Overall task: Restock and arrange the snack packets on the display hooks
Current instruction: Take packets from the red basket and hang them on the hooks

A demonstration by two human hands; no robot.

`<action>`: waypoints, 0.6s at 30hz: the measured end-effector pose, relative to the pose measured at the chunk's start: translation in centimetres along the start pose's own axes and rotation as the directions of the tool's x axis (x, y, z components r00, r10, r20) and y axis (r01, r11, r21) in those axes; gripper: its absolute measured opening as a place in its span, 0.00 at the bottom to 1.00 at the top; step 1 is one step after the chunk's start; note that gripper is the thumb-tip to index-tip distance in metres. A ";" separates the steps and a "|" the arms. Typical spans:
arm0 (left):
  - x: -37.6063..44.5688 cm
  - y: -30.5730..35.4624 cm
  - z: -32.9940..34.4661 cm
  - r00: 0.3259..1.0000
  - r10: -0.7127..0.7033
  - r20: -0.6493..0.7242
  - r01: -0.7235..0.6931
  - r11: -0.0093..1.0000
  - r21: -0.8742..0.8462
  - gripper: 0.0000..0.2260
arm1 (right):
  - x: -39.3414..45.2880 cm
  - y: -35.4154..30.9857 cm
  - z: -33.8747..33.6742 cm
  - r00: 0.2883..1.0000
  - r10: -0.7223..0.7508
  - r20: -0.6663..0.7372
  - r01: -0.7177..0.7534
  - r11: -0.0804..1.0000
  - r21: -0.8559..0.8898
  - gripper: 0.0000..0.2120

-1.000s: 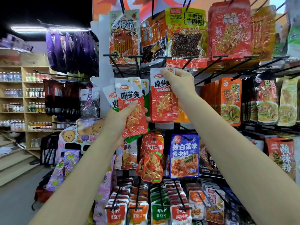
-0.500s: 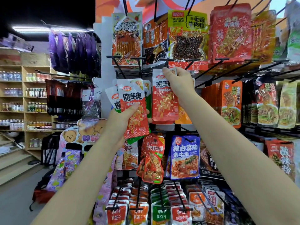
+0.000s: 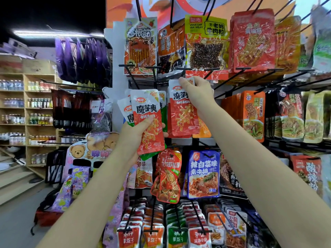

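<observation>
My left hand grips a fanned bunch of snack packets; the front one is red and white with a picture of noodles, and a green one shows behind it. My right hand pinches the top of another red and white packet of the same kind, held up just under a black display hook in the rack's second row. The packet hangs straight down from my fingers. Whether its hole is on the hook is hidden by my hand.
Black hooks carry hanging packets all over the rack: orange and yellow ones above, orange ones to the right, a blue packet and a red one below. Wooden shelves with bottles stand at the left.
My right hand has raised its packet a little toward the hook above. The left hand with its bunch has stayed almost where it was.
</observation>
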State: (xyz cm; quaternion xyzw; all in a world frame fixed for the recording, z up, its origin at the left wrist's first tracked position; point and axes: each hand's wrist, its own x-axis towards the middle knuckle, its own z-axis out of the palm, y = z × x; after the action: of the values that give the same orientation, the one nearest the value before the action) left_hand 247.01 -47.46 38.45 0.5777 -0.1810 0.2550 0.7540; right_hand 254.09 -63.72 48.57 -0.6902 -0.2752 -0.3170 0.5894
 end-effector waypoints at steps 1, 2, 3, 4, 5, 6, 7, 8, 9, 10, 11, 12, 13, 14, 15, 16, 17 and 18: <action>0.0 0.0 0.0 1.000 0.001 -0.001 -0.001 1.000 0.001 0.09 | 0.0 0.1 0.1 1.000 -0.011 -0.004 0.011 1.000 -0.015 0.16; 0.0 0.0 -0.1 1.000 0.001 0.000 -0.001 1.000 0.001 0.09 | -0.1 0.0 0.1 1.000 -0.014 -0.008 0.014 1.000 -0.022 0.15; -0.1 0.0 -0.1 1.000 0.000 0.003 0.000 1.000 0.001 0.09 | -0.3 -0.1 0.1 1.000 -0.002 -0.005 0.002 1.000 -0.015 0.13; -0.1 0.0 -0.1 1.000 0.002 0.004 -0.002 1.000 0.002 0.09 | -0.4 -0.1 0.2 1.000 0.022 0.002 -0.022 1.000 0.005 0.14; -0.1 0.0 -0.1 1.000 0.005 0.005 -0.005 1.000 0.004 0.09 | -0.5 -0.3 0.2 0.999 0.053 -0.003 -0.053 0.998 0.039 0.16; -0.1 0.0 -0.1 1.000 0.006 0.008 -0.006 1.000 0.003 0.09 | -0.6 -0.6 0.2 0.997 0.082 -0.008 -0.082 0.994 0.071 0.17; -0.1 0.0 -0.1 1.000 0.004 0.009 -0.004 1.000 0.003 0.09 | -0.8 -1.0 0.2 0.994 0.110 -0.015 -0.109 0.990 0.089 0.17; -0.1 0.0 -0.1 1.000 0.003 0.005 -0.003 1.000 0.004 0.10 | -0.8 -1.1 0.2 0.991 0.130 -0.020 -0.127 0.987 0.097 0.17; -0.1 0.0 -0.1 1.000 0.003 -0.002 -0.003 1.000 0.007 0.11 | -0.7 -0.8 0.4 0.991 0.129 -0.015 -0.128 0.989 0.081 0.16; -0.2 0.0 -0.1 1.000 0.001 -0.008 -0.001 1.000 0.003 0.12 | -0.7 -0.4 0.5 0.995 0.103 -0.011 -0.102 0.994 0.041 0.14; -0.2 0.0 -0.1 1.000 -0.003 -0.011 0.003 1.000 -0.002 0.13 | -0.8 0.1 0.5 0.998 0.066 -0.016 -0.067 0.998 -0.009 0.12; -0.2 0.0 -0.2 1.000 -0.006 -0.013 0.006 1.000 -0.005 0.14 | -0.8 0.8 0.5 0.999 0.036 -0.020 -0.038 0.998 -0.059 0.11; -0.2 0.0 -0.2 1.000 -0.007 -0.012 0.007 1.000 -0.003 0.15 | -1.0 1.5 0.5 0.999 0.024 -0.021 -0.027 0.994 -0.103 0.11; -0.2 0.0 -0.2 1.000 -0.009 -0.008 0.009 1.000 0.002 0.16 | -1.4 2.2 0.4 1.000 0.011 -0.026 -0.015 0.989 -0.145 0.11; -0.2 0.0 -0.2 1.000 -0.008 -0.006 0.008 1.000 0.008 0.16 | -1.9 2.7 0.2 0.999 -0.021 -0.039 0.013 0.981 -0.195 0.12; -0.1 0.0 -0.2 1.000 0.001 -0.009 0.000 1.000 0.017 0.16 | -2.5 3.0 -0.1 0.995 -0.074 -0.066 0.055 0.965 -0.255 0.13; 0.0 0.0 -0.1 1.000 0.014 -0.017 -0.013 0.999 0.030 0.16 | -3.1 3.2 -0.4 0.985 -0.143 -0.095 0.108 0.946 -0.305 0.13; 0.0 -0.1 -0.1 0.999 0.023 -0.026 -0.022 0.999 0.042 0.16 | -3.7 3.3 -0.6 0.971 -0.207 -0.122 0.157 0.932 -0.326 0.11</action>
State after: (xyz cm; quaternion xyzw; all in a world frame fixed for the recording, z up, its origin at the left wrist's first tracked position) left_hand 247.05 -47.41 38.37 0.5879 -0.1722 0.2746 0.7411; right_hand 254.12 -64.84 43.73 -0.7200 -0.2376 -0.4627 0.4595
